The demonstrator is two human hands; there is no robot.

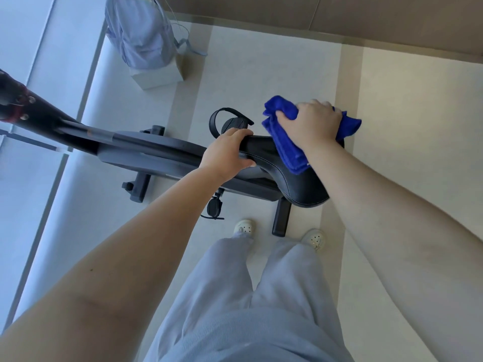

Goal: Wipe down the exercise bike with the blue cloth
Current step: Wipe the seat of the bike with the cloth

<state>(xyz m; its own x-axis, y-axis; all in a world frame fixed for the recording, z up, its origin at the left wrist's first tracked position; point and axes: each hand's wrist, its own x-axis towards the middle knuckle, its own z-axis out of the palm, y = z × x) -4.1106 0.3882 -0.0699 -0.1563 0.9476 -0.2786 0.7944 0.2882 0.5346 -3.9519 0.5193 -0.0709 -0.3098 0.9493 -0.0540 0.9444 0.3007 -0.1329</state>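
the right hand (312, 124) grips the bunched blue cloth (290, 150), pressing it onto the wide back part of the black saddle (300, 186) of the exercise bike (146, 150). the left hand (226, 152) wraps around the saddle's narrow nose, fingers curled over the far edge. a pale backpack (141, 35) sits on a box (159, 74) beyond the bike.

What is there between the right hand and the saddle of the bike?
The folded blue cloth lies between the right hand and the black saddle; the hand holds it against the saddle top. The head view shows this.
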